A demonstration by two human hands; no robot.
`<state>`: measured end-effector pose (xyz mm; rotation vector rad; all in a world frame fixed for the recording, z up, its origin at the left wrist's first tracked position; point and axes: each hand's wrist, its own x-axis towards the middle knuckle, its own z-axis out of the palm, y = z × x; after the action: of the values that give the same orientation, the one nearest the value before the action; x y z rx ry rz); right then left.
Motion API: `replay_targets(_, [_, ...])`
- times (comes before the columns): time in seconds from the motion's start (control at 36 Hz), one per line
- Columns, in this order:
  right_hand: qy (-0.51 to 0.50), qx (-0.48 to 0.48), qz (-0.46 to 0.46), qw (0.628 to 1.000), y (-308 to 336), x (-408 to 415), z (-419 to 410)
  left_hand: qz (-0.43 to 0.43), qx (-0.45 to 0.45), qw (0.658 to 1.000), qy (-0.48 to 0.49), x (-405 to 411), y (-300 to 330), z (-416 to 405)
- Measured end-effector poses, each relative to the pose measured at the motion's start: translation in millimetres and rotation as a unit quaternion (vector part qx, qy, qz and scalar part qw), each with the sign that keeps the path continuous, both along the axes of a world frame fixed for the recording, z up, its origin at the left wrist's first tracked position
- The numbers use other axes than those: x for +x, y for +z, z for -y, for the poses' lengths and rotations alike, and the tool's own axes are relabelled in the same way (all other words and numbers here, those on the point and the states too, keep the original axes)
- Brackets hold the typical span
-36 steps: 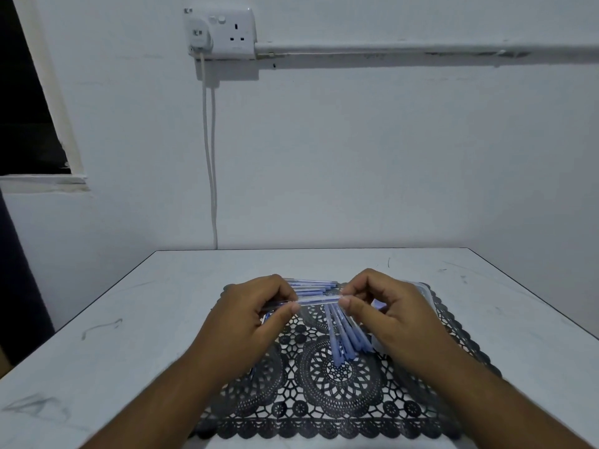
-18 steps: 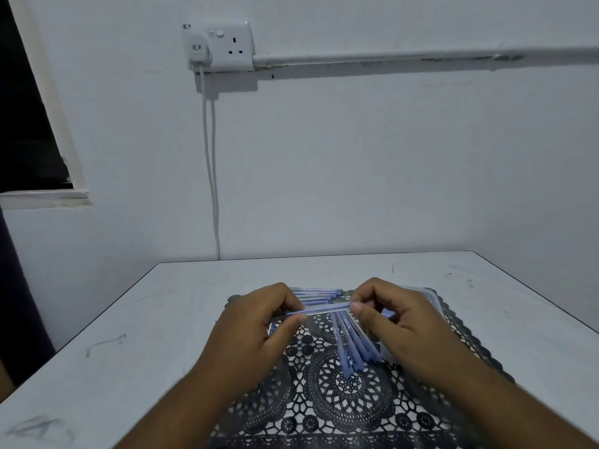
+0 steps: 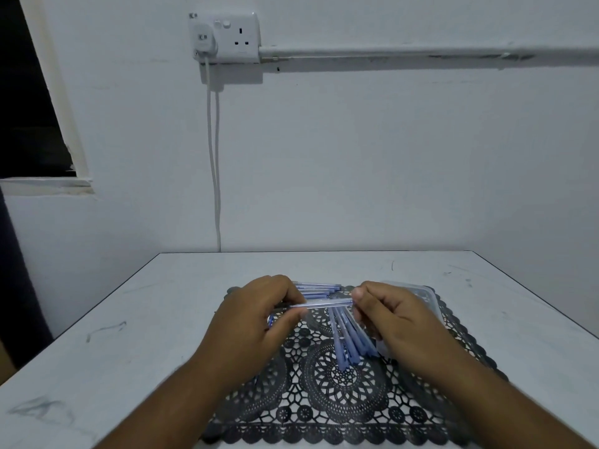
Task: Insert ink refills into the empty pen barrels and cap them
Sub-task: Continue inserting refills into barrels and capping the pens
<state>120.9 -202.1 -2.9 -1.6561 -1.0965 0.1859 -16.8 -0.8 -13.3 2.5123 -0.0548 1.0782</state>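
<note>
While both hands pinch pen barrel | writing: none legible

A plain white wall fills the background, dimly and evenly lit. High on it sits a white double socket with a plug in its left outlet; a white cable hangs straight down from the plug and passes behind the far edge of the tabletop. A white conduit runs from the socket's right side along the wall to the right edge of view. At the left is a dark window opening with a pale frame and sill (nothing can be made out through it). The tabletop is white, with grey scuffs and scribbled marks.
</note>
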Motion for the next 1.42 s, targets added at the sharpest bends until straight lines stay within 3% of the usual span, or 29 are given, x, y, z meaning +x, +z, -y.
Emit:
replay_targets(0.19, [0.003, -0.017, 0.11, 0.994, -1.1, 7.6, 1.6, 0.018, 0.003, 1.0, 0.003, -0.2, 1.7, -0.1])
replay_targets(0.42, [0.036, -0.029, 0.008, 0.999, -1.3, 10.6, 1.5, 0.025, 0.04, 0.999, 0.005, 0.0, 4.8, -0.7])
replay_targets(0.61, [-0.044, 0.01, -0.032, 0.998, -4.2, 22.1, 2.5, -0.025, -0.017, 0.998, 0.054, 7.9, -1.7, -14.0])
replay_targets(0.89, [-0.099, 0.017, -0.036, 0.994, -4.3, 40.3, 7.7, -0.233, -0.016, 0.959, 0.16, 41.4, -23.4, -51.7])
replay_targets(1.17, [-0.112, -0.012, 0.014, 0.994, -3.0, 40.4, 8.5, -0.287, 0.037, 0.928, 0.235, 81.1, -21.7, -59.5])
replay_targets(1.42, [-0.11, -0.019, 0.039, 0.993, 2.8, 34.6, 12.4, -0.267, 0.14, 0.92, 0.252, 98.6, -31.5, -55.6])
